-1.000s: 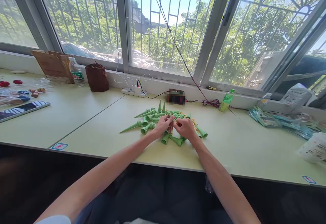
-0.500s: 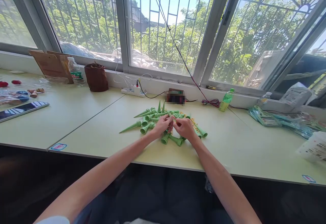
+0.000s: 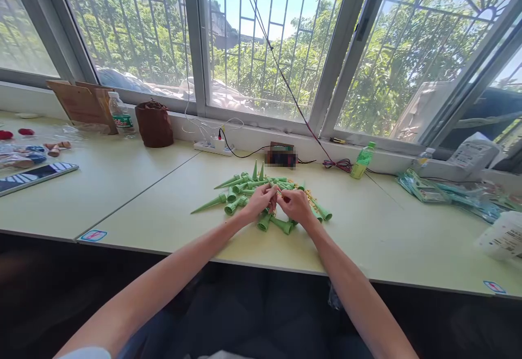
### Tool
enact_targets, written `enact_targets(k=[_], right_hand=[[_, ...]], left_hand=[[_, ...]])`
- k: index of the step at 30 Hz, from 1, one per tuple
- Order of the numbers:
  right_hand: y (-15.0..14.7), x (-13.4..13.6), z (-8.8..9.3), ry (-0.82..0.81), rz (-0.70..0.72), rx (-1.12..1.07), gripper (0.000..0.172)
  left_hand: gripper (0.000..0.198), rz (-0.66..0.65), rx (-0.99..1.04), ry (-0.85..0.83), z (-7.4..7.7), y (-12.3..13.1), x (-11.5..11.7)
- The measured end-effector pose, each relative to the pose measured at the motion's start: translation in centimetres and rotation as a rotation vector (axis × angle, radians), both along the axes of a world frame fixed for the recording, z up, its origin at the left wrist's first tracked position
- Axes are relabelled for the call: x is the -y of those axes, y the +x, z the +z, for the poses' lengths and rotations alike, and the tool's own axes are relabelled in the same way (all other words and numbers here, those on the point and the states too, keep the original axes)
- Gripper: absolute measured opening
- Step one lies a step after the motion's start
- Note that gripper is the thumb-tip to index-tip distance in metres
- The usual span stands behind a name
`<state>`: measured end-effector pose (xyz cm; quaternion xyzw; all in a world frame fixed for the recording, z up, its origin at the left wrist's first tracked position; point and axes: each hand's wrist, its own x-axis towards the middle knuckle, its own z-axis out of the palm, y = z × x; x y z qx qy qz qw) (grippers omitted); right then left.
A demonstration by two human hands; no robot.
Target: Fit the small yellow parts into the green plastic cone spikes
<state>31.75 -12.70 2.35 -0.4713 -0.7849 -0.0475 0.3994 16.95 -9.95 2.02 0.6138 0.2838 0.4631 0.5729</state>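
Observation:
Close together over a heap of green plastic cone-shaped spikes (image 3: 209, 203), my left hand (image 3: 262, 200) and my right hand (image 3: 297, 204) meet at the fingertips. Both hands are closed in a pinch. A bit of green shows by the fingertips, but what they grip is too small and too covered to make out. Around them the spikes lie in many directions, some with hollow round ends facing me. Two spikes (image 3: 255, 171) stand upright behind my left hand. Small yellow pieces (image 3: 309, 196) are scattered among the spikes to the right; my hands hide the heap's middle.
On the pale table (image 3: 155, 206), a brown bag (image 3: 154, 124) and a power strip (image 3: 212, 147) sit along the window. A green-labelled drink bottle (image 3: 362, 161), coiled cable (image 3: 338, 165) and plastic packets (image 3: 428, 186) lie to the right. A tablet (image 3: 36, 177) lies at the left.
Almost nothing differs. Both hands stay in the same place with their fingertips together, and the spikes have not moved.

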Motion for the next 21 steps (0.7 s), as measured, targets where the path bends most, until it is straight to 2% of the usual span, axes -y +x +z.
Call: enact_targets(k=[14, 21], right_hand=[[-0.06, -0.26, -0.14, -0.013, -0.006, -0.043, 0.039], [0.16, -0.19, 0.0, -0.067, 0.088, -0.156, 0.04]], left_hand=[[0.044, 0.008, 0.005, -0.023, 0.13, 0.05, 0.14], [0.044, -0.007, 0.025, -0.04, 0.44, 0.21, 0.28]])
